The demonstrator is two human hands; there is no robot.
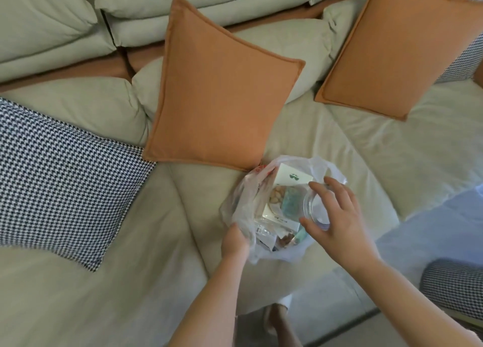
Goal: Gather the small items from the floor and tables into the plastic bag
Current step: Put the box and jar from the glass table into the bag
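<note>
A thin white plastic bag sits open on the sofa seat near its front edge. Inside lie a white box with a green mark, snack packets, a teal item and clear wrappers. My left hand pinches the bag's near rim and holds it open. My right hand is over the bag's mouth, fingers around a clear round jar that is tipped on its side.
The pale green sofa fills the view. Two orange cushions and a houndstooth cushion lean on it. Grey floor and another houndstooth piece are at the right. My foot shows below.
</note>
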